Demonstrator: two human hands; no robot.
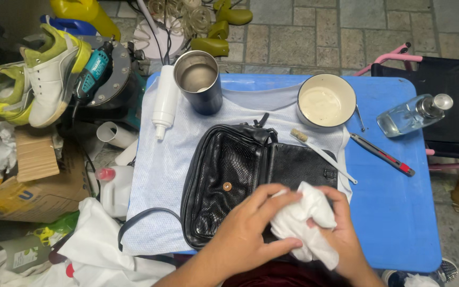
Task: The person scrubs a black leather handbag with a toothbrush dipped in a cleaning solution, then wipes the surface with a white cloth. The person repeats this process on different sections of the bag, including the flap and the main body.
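A black snake-textured leather purse lies open on a pale cloth spread over a blue table. Both hands meet over the purse's near right part. My left hand and my right hand together clutch a crumpled white cloth, pressed against the purse. A white toothbrush rests across the purse's far right corner. The purse strap loops off the table's left front.
On the table stand a steel tumbler, a white spray bottle, a white bowl of cream, a clear glass bottle and a red-tipped cutter. Sneakers, a rotary tool, boxes and jugs crowd the left floor. A pink folding chair stands right.
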